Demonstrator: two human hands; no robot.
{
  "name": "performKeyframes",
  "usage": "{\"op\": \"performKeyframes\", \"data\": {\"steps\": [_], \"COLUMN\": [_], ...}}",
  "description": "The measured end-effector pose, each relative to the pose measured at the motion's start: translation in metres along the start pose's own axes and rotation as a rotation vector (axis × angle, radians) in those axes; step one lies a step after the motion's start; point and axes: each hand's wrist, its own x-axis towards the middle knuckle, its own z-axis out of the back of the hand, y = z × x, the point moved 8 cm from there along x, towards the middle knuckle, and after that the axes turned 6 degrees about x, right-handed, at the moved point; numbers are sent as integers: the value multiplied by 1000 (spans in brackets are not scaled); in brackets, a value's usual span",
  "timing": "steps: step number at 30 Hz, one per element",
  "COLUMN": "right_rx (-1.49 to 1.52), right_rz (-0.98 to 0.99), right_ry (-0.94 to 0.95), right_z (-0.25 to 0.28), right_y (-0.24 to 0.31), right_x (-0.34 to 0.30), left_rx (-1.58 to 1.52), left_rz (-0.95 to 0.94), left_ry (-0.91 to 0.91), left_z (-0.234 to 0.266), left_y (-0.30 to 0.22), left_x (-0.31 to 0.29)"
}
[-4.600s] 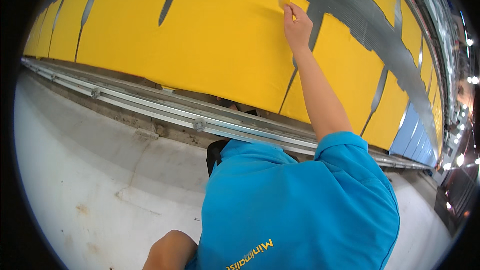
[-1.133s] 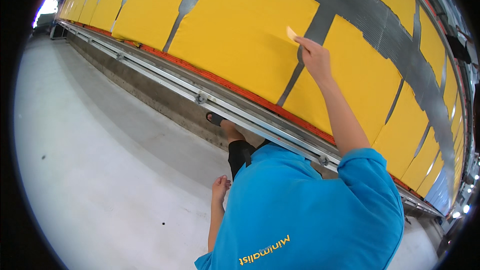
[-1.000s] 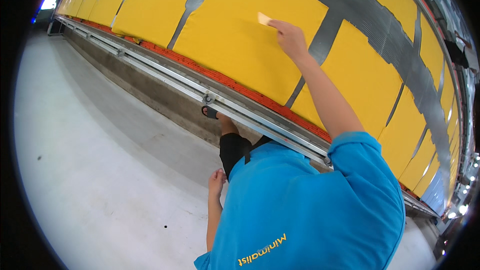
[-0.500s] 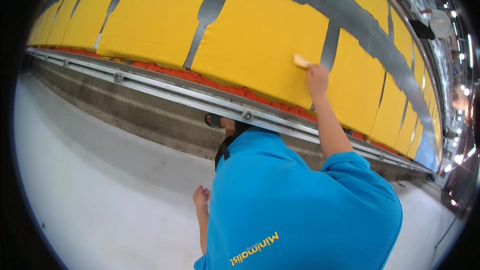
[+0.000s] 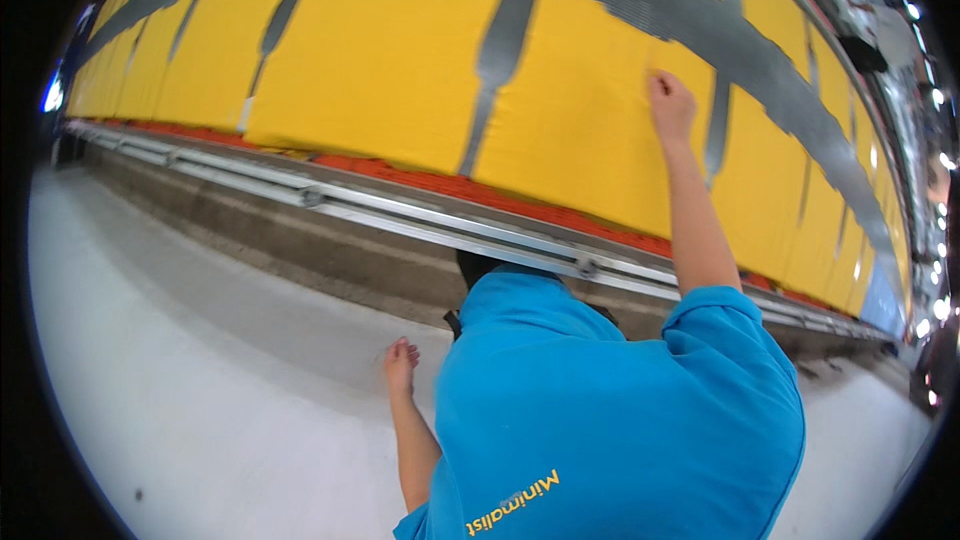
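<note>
One yellow sheet (image 5: 580, 110) is lying on the grey surface (image 5: 512, 25), with bare grey bands showing along both its sides. Above its right part the right hand (image 5: 672, 105) is reaching, its fingers curled inward; whether they are gripping anything thin, or touching the sheet, I cannot tell. Well apart from the sheet, the left hand (image 5: 401, 355) is hanging over the white floor (image 5: 230, 350), fingers half curled and seemingly holding nothing.

Knuckles or wrist dragging across the sheet could be creasing it or pulling its edge crooked, perhaps because the arm is stretching so far past the rail (image 5: 450, 230). A sleeve (image 5: 715, 310) catching on the rail could jerk the hand too.

Along the near edge, an orange-red strip (image 5: 400, 176) is showing beneath the sheets, and the metal rail is running beside it. More yellow sheets (image 5: 370, 60) are lying in rows. Bright lights (image 5: 940, 310) are glowing at far right.
</note>
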Motion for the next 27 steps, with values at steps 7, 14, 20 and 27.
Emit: {"op": "performKeyframes", "data": {"steps": [7,14,20,27], "right_rx": [399,297,271,559], "right_rz": [-14,420,629,263], "right_ry": [349,339,475,782], "right_z": [-162,-289,-300,-296], "right_y": [168,271,312,359], "right_x": [2,39,-90,-75], "left_rx": [59,-183,-108,45], "left_rz": [37,241,250,140], "left_ry": [-12,-255,-146,7], "left_z": [40,115,90,104], "left_y": [-45,-28,-61,-112], "left_x": [-10,-12,4,56]}}
